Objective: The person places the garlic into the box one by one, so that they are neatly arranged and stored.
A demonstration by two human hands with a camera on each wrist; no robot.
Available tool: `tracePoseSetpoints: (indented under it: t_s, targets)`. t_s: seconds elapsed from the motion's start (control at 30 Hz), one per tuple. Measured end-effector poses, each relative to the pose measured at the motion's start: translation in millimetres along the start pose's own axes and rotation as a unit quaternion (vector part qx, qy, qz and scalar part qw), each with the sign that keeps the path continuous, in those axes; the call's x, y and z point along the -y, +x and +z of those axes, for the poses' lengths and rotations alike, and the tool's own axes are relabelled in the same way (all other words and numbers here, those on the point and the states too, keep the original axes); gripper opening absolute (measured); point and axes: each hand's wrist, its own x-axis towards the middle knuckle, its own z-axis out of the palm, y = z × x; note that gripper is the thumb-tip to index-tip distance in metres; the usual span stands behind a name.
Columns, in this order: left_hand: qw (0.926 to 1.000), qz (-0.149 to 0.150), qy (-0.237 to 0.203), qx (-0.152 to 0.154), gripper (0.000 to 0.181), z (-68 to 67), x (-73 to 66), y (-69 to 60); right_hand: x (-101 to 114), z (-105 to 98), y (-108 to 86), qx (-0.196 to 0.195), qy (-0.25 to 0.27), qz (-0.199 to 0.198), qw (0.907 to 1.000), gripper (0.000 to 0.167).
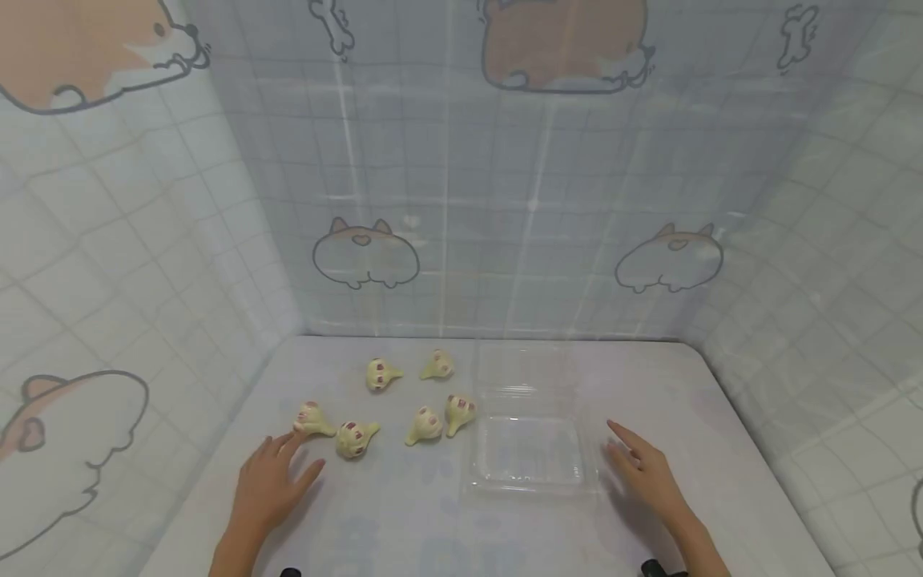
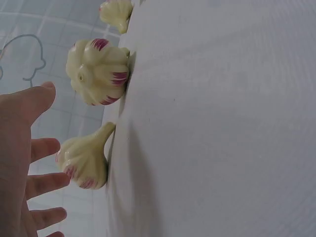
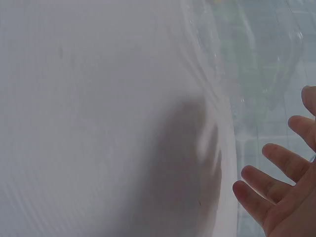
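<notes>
My left hand [image 1: 268,483] hovers at the left of the table, fingers spread and holding nothing. Its fingertips are close to the leftmost garlic bulb [image 1: 310,419]; whether they touch it, I cannot tell. In the left wrist view that garlic bulb [image 2: 86,160] lies just past the fingers, with a second garlic bulb [image 2: 98,71] beyond the thumb. Several more pale yellow bulbs with purple-red marks lie loose, among them one garlic bulb [image 1: 460,413] beside a transparent plastic box [image 1: 476,473]. Right of this box my right hand [image 1: 645,473] is held with fingers extended, apart from it.
The box's lid [image 1: 526,369] lies opened back toward the rear wall. A white cloth covers the table [image 1: 389,521]. Curtain-like walls [image 1: 505,160] with cartoon dogs and grid lines enclose it at the back, left and right.
</notes>
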Motion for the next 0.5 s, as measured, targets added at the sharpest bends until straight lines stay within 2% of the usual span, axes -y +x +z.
tracePoseSetpoints:
  t_s: [0.17, 0.27, 0.4, 0.5]
  targets:
    - [0.9997, -0.004, -0.025, -0.005, 0.065, 2.9, -4.8, -1.4, 7.0, 10.0, -1.7, -0.002, 0.033, 0.006, 0.9994, 0.045]
    - [0.9980, -0.012, -0.061, -0.014, 0.060, 2.7, -9.4, -0.6, 10.9, 15.0, -2.9, -0.002, 0.046, 0.015, 0.9988, 0.043]
    - [0.9934, -0.043, -0.106, -0.010, 0.059, -1.1, -18.2, 5.2, 12.9, 21.0, -5.6, -0.012, 0.060, 0.003, 0.9981, 0.042]
    - [0.9906, -0.059, -0.123, -0.019, 0.056, -1.9, -22.1, 9.4, 12.8, 24.6, -7.4, -0.024, 0.072, -0.015, 0.9970, 0.041]
